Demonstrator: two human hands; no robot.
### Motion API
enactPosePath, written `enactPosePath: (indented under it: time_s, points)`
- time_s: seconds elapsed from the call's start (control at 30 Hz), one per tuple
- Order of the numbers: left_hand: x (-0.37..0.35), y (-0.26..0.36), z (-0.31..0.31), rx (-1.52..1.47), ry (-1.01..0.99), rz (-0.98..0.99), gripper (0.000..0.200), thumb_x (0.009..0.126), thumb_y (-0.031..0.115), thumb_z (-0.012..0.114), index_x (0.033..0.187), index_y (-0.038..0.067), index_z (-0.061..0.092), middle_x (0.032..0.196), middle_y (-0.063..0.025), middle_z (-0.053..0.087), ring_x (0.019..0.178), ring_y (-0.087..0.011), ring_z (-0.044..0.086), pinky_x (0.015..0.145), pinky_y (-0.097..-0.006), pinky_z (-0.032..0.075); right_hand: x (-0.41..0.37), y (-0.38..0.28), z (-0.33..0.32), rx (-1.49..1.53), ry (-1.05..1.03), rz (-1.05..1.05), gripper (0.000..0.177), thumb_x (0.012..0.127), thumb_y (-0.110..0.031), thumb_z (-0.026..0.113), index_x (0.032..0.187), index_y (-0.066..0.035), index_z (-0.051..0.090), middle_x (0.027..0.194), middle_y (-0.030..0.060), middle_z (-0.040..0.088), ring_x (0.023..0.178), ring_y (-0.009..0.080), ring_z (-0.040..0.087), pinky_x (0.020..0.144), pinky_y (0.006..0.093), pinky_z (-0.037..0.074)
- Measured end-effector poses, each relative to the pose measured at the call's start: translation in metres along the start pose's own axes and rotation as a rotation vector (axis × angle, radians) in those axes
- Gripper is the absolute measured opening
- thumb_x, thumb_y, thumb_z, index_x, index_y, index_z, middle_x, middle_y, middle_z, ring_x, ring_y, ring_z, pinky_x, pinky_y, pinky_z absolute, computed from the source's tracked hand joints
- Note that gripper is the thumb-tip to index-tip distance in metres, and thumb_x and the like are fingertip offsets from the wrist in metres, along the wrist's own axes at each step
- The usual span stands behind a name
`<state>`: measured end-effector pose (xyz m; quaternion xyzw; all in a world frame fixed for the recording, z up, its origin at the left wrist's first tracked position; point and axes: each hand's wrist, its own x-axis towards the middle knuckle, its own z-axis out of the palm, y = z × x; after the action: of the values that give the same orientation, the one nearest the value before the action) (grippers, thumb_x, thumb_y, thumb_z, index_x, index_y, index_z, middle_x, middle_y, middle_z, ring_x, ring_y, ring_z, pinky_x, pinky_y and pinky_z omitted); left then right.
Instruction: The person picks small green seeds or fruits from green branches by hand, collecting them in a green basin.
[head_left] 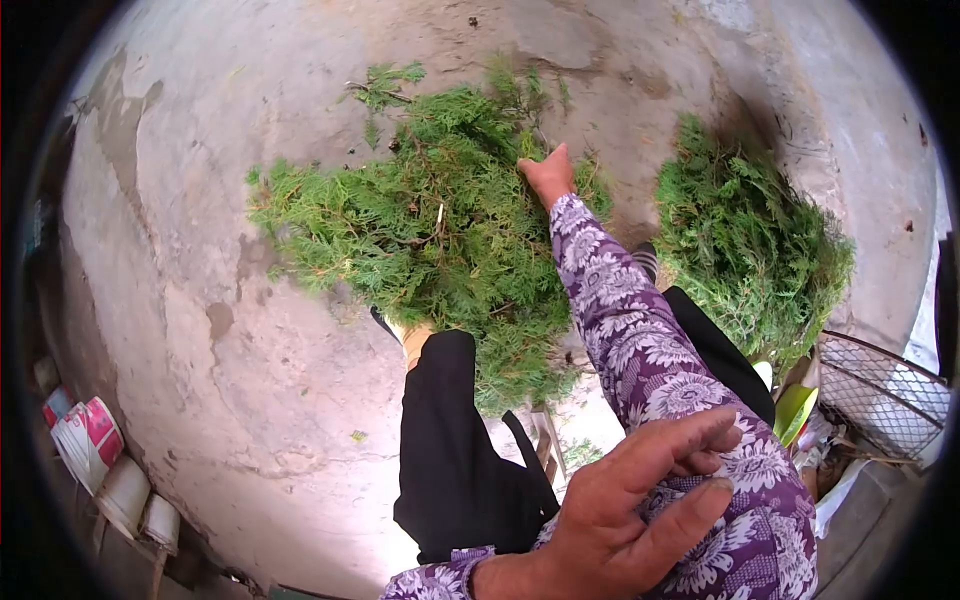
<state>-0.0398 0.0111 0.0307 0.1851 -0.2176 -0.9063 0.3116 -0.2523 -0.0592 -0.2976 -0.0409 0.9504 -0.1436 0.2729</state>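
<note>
My right hand (551, 176) reaches forward at the right edge of a broad heap of green conifer branches (450, 215). Its thumb points left, apart from the forefinger, and nothing shows between them; the other fingers are partly hidden. Close to the camera, my left hand (625, 505) is raised over my right forearm in its purple flowered sleeve (640, 340). The forefinger and thumb are spread, the other fingers bent, with nothing in the grasp. A cut pale stem end (440, 215) sticks up in the heap, which spreads between and beyond my feet.
A second pile of conifer branches (755, 235) lies right of my leg. Beside it stands a wire mesh basket (885, 395) among litter and a yellow-green leaf-like piece (795, 412). Pale buckets (125, 490) line the left edge. Small sprigs (385, 85) lie on the concrete floor (290, 390).
</note>
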Motion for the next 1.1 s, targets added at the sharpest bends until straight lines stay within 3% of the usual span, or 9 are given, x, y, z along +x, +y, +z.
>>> enactPosePath:
  time_s: [0.13, 0.33, 0.4, 0.43, 0.53, 0.6, 0.77, 0.93, 1.1]
  points:
    - [0.003, 0.009, 0.002, 0.002, 0.036, 0.002, 0.037, 0.085, 0.020, 0.053, 0.116, 0.001, 0.046, 0.102, -0.0103, 0.056, 0.087, -0.0132, 0.053, 0.074, -0.0279, 0.045, 0.001, 0.003, -0.003, 0.079, -0.018, -0.204, 0.062, 0.068, -0.029, 0.062, 0.118, 0.002, 0.044, 0.108, 0.0218, 0.054, 0.104, 0.0312, 0.050, 0.092, 0.0367, 0.035]
    - [0.003, 0.013, -0.004, 0.076, -0.108, 0.033, 0.037, 0.086, 0.019, 0.052, 0.118, 0.001, 0.045, 0.103, -0.0101, 0.056, 0.090, -0.0141, 0.052, 0.075, -0.0288, 0.045, -0.019, 0.045, -0.064, 0.663, 0.026, -0.356, 0.057, 0.077, -0.019, 0.058, 0.118, 0.014, 0.037, 0.107, 0.0164, 0.054, 0.094, 0.0178, 0.052, 0.081, 0.0268, 0.041]
    - [0.007, 0.036, 0.003, 0.117, -0.060, -0.372, 0.047, 0.082, 0.015, 0.057, 0.117, -0.011, 0.040, 0.107, -0.0201, 0.053, 0.095, -0.0209, 0.053, 0.084, -0.0324, 0.040, -0.027, 0.060, -0.095, 0.780, 0.085, -0.351, 0.048, 0.078, -0.018, 0.056, 0.113, 0.011, 0.043, 0.100, 0.0150, 0.056, 0.090, 0.0156, 0.052, 0.078, 0.0258, 0.041]
    - [0.006, 0.035, 0.005, 0.114, -0.064, -0.373, 0.047, 0.082, 0.015, 0.057, 0.117, -0.011, 0.040, 0.107, -0.0201, 0.053, 0.095, -0.0209, 0.053, 0.084, -0.0324, 0.040, -0.019, 0.075, -0.103, 0.811, 0.142, -0.380, 0.041, 0.077, -0.018, 0.055, 0.109, 0.008, 0.050, 0.095, 0.0143, 0.058, 0.087, 0.0151, 0.052, 0.077, 0.0261, 0.041]
    - [0.002, 0.021, 0.007, 0.028, 0.022, -0.365, 0.044, 0.080, 0.013, 0.058, 0.114, -0.011, 0.042, 0.105, -0.0224, 0.054, 0.094, -0.0231, 0.054, 0.083, -0.0340, 0.042, -0.040, 0.086, -0.143, 0.380, 0.322, -0.463, 0.031, 0.079, -0.015, 0.053, 0.106, -0.001, 0.054, 0.089, 0.0129, 0.059, 0.082, 0.0171, 0.054, 0.071, 0.0264, 0.042]
    - [0.001, -0.005, 0.000, 0.083, -0.087, 0.096, 0.037, 0.086, 0.018, 0.052, 0.118, 0.002, 0.045, 0.103, -0.0105, 0.056, 0.089, -0.0144, 0.053, 0.073, -0.0281, 0.045, -0.037, 0.102, -0.137, 0.242, 0.462, -0.561, 0.025, 0.076, -0.010, 0.053, 0.100, -0.006, 0.057, 0.088, 0.0131, 0.057, 0.082, 0.0234, 0.055, 0.069, 0.0301, 0.042]
    - [0.003, -0.001, 0.003, 0.056, -0.070, 0.033, 0.038, 0.086, 0.018, 0.052, 0.118, -0.001, 0.044, 0.102, -0.0117, 0.056, 0.087, -0.0151, 0.054, 0.072, -0.0278, 0.045, -0.010, 0.157, -0.063, -0.167, 0.287, -0.703, 0.040, 0.067, -0.008, 0.056, 0.107, -0.016, 0.056, 0.105, 0.0221, 0.047, 0.094, 0.0345, 0.049, 0.081, 0.0346, 0.041]
    - [0.008, 0.002, -0.002, 0.132, -0.108, 0.030, 0.039, 0.085, 0.018, 0.053, 0.118, -0.002, 0.044, 0.101, -0.0125, 0.056, 0.086, -0.0155, 0.054, 0.071, -0.0278, 0.045, -0.044, 0.118, -0.010, -0.232, 0.091, -0.386, 0.083, 0.064, -0.030, 0.071, 0.132, -0.020, 0.025, 0.133, 0.0262, 0.018, 0.118, 0.0442, 0.025, 0.093, 0.0514, 0.026]
    - [0.009, 0.004, 0.000, 0.116, -0.098, -0.073, 0.040, 0.084, 0.016, 0.054, 0.118, -0.003, 0.044, 0.102, -0.0131, 0.056, 0.087, -0.0161, 0.054, 0.073, -0.0284, 0.044, -0.043, 0.095, 0.001, -0.419, 0.036, -0.279, 0.111, 0.052, -0.046, 0.076, 0.136, -0.020, 0.010, 0.133, 0.0277, 0.016, 0.114, 0.0444, 0.028, 0.091, 0.0547, 0.026]
